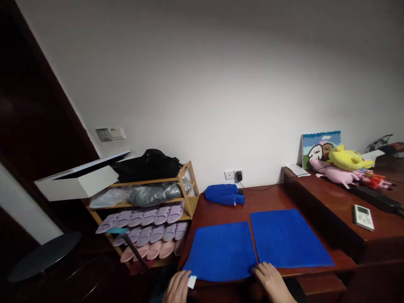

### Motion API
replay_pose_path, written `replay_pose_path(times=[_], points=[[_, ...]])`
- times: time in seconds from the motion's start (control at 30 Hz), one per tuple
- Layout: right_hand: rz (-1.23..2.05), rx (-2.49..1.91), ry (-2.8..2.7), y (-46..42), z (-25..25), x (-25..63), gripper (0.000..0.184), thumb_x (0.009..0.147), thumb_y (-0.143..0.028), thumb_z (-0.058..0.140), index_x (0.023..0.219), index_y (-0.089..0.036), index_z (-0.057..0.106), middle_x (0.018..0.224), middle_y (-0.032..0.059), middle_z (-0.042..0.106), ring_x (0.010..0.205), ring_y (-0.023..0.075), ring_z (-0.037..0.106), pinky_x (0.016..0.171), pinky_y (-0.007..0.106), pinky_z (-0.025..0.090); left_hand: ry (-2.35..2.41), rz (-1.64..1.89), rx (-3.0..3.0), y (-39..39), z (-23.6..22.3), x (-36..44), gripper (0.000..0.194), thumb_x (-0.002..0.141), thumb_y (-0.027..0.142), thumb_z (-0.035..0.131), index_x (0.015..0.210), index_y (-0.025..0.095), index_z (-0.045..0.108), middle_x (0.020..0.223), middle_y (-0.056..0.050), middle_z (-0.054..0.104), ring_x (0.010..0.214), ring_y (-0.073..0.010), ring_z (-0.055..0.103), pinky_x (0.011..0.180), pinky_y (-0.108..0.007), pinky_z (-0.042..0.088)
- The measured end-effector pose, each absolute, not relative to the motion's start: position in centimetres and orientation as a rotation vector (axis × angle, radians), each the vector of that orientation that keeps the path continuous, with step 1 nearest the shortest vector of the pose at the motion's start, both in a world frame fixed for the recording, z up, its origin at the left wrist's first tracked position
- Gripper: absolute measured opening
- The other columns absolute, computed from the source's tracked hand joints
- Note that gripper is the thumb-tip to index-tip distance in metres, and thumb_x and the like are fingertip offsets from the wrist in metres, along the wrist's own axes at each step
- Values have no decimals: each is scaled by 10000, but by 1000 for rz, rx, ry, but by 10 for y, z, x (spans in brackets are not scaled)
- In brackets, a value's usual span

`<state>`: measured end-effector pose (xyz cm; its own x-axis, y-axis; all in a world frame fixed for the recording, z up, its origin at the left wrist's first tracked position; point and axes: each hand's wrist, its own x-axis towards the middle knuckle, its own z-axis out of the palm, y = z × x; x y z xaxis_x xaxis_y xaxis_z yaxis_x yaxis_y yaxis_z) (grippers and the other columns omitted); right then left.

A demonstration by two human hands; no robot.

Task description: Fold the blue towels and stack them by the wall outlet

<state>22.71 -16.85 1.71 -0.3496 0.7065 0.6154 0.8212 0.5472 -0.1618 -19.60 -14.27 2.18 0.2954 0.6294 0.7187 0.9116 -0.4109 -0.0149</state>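
Note:
A blue cloth (222,252) lies spread flat on the dark red wooden table, its near edge towards me. My left hand (177,287) is closed at its near left corner, beside a small white tag (192,281). At the near right corner, my right hand (269,281) has its fingers curled on the cloth's edge. The fingertips of both hands are partly hidden. Just right of this cloth, a second blue cloth (290,239) is laid out flat, with a narrow strip of table between them. Folded blue cloths (224,194) rest at the back against the wall.
To the left stands a wooden rack (189,206) with rows of slippers (154,215), a black bag (150,166) and a white box (78,185). On the raised surface at right are plush toys (349,158), a remote control (363,217) and a picture (320,145). A plug (239,175) trails a cable.

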Motion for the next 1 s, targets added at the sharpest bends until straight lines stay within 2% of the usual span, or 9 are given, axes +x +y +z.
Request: replay_pose_path(times=[0.13, 0.2, 0.3, 0.4, 0.5, 0.6, 0.73, 0.87, 1.0], points=[[-21, -1204, -2098, -175, 118, 267, 403, 982, -167, 500, 1313, -353, 636, 1102, 21, 745, 973, 208, 694, 881, 339, 528, -1403, -932, -2187, -137, 108, -182, 387, 1037, 348, 383, 1167, 289, 743, 1109, -42, 782, 1038, -217, 736, 896, -336, 611], [-27, -1177, -2054, -181, 164, 295, 426, 1018, -224, 474, 1411, -347, 582, 1063, 42, 750, 913, 208, 696, 828, 347, 543, -1377, -1005, -2245, -138, 156, -171, 378, 1043, 372, 395, 1189, 285, 732, 1143, -43, 767, 1102, -227, 706, 985, -378, 575], [-28, -1139, -2000, -192, 212, 337, 336, 1026, -331, 509, 1324, -336, 662, 1025, 54, 757, 899, 212, 707, 817, 346, 563, -1375, -1107, -2390, -142, 217, -143, 336, 1031, 433, 462, 1148, 293, 744, 1130, -33, 764, 1077, -225, 701, 980, -367, 568], [107, -1202, -1990, -194, 236, 376, 292, 1012, -446, 530, 1180, -327, 738, 1048, 61, 763, 939, 223, 721, 827, 333, 580, -1429, -1125, -2626, -135, 252, -102, 301, 1014, 453, 519, 1067, 281, 760, 1088, -21, 773, 1007, -204, 715, 910, -317, 583], [283, -1330, -2017, -177, 242, 412, 395, 997, -563, 500, 1098, -286, 764, 1030, 78, 773, 920, 240, 732, 826, 342, 589, -1411, -1071, -2893, -108, 261, -54, 279, 1009, 430, 546, 1015, 264, 770, 1037, -14, 785, 950, -182, 725, 876, -281, 574], [308, -1404, -2012, -144, 243, 448, 485, 977, -626, 480, 1051, -242, 767, 1042, 88, 784, 937, 259, 735, 857, 364, 587, -1286, -1113, -2982, -66, 261, -7, 299, 1007, 424, 552, 1020, 228, 777, 1008, -39, 790, 931, -189, 726, 863, -289, 561], [86, -1455, -1878, -98, 253, 492, 472, 979, -594, 467, 1075, -230, 751, 1082, 89, 781, 981, 262, 728, 915, 372, 566, -1142, -1199, -2803, -20, 270, 52, 347, 1038, 419, 497, 1024, 202, 768, 992, -59, 776, 941, -205, 698, 889, -343, 532], [-87, -1449, -1747, -80, 262, 524, 442, 979, -546, 465, 1105, -211, 724, 1098, 107, 769, 1010, 261, 718, 935, 381, 555, -1036, -1205, -2566, -9, 275, 92, 328, 1054, 380, 480, 1034, 199, 754, 1005, -74, 764, 966, -223, 658, 905, -387, 491], [-115, -1483, -1713, -94, 225, 542, 421, 976, -542, 458, 1093, -229, 714, 1106, 102, 758, 1012, 254, 717, 930, 377, 563, -947, -1159, -2555, -22, 239, 111, 283, 1058, 323, 476, 1096, 216, 735, 1024, -73, 756, 981, -220, 647, 894, -389, 472]])
